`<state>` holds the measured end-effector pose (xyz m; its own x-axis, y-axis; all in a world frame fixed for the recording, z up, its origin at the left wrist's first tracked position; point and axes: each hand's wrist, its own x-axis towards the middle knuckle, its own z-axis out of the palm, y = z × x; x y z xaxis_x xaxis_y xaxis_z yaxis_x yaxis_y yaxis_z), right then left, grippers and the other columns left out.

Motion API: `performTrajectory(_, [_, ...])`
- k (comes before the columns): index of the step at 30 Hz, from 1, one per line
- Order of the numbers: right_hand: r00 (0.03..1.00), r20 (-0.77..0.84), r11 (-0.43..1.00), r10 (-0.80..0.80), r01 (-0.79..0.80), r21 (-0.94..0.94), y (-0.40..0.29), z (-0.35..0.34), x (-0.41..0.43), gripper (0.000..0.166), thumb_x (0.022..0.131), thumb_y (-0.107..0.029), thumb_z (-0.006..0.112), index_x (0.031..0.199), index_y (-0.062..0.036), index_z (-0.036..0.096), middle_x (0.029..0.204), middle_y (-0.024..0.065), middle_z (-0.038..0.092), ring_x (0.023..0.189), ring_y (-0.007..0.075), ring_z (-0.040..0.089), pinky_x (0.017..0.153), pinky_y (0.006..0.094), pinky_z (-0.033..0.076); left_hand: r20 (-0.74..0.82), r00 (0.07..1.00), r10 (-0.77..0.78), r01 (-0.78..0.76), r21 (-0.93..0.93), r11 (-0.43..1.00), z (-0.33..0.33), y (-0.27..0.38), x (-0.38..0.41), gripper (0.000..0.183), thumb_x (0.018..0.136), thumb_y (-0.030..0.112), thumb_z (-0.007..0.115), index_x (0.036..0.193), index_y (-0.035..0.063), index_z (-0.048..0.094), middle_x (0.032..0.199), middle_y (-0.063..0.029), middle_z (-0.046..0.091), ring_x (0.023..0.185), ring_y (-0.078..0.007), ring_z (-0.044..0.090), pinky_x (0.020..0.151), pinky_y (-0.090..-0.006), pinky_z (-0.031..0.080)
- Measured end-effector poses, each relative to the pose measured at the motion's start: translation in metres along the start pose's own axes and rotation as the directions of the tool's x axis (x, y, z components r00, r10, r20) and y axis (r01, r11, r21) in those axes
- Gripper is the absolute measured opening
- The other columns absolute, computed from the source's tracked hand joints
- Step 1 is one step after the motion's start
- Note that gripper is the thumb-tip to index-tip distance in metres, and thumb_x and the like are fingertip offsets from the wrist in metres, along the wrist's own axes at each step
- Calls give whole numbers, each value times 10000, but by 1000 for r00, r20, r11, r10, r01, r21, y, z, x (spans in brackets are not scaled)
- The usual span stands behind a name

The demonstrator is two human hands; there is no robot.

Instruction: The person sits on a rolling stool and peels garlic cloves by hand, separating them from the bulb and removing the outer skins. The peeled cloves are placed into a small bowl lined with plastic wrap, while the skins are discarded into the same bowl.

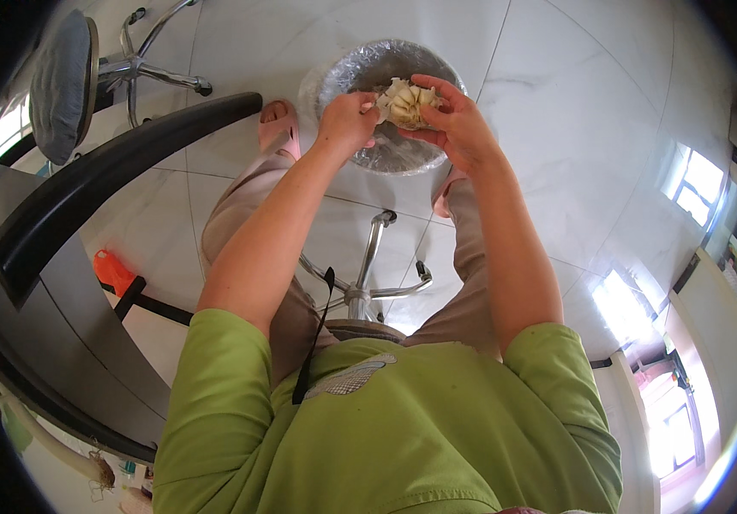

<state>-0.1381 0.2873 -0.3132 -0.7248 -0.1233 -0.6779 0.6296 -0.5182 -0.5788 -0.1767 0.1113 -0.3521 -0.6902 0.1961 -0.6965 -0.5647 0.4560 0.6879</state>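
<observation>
A garlic bulb (407,103) with its cloves spread apart rests in my right hand (462,125), whose fingers and thumb grip it from the right side. From the left, my left hand (350,125) pinches a pale papery piece of garlic skin (382,106) at the bulb's edge; the skin appears still joined to the bulb. Directly below both hands stands a round waste bin (400,164), lined with a clear plastic bag. Some brownish scraps show inside it, partly hidden by the hands.
The bin stands on a pale tiled floor (535,128) between my slippered feet. A wheeled chrome stool base (359,292) is beneath me. At the left are a black curved table edge (131,148), another wheeled stool (63,87) with a grey cushion, and a red plastic bag (113,270).
</observation>
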Motion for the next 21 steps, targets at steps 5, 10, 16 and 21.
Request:
performTrajectory(5, [996,-84,999,29,-32,-35,8,-3,5,363,904,16,450,1264,-34,465,1214,134,507,1073,265,561,887,429,536,100,995,13,-13,2,1000,-1,3,0,406,853,63,576,1251,7,519,1150,-114,574,904,-157,613,648,-278,574])
performTrajectory(10, [993,-112,999,48,-47,13,15,-4,11,327,869,8,525,1192,-47,513,1146,112,545,1019,237,578,843,391,543,252,967,-37,80,-164,983,2,20,-13,443,831,130,664,1228,-16,530,1090,-104,603,856,-148,619,689,-271,562])
performTrajectory(16, [987,-158,997,-9,-4,-82,15,6,15,343,836,12,591,1168,-44,524,1098,103,566,972,212,595,786,354,562,322,946,-16,108,-270,957,-4,19,-10,453,838,174,677,1211,-38,532,1037,-105,622,831,-155,635,740,-251,545])
performTrajectory(21, [984,-174,980,-42,6,-201,11,14,12,348,822,40,598,1156,-33,530,1069,98,578,941,195,603,761,318,567,311,948,67,67,-403,913,-5,10,-8,424,872,160,633,1226,-45,520,1058,-115,616,873,-168,641,780,-249,536])
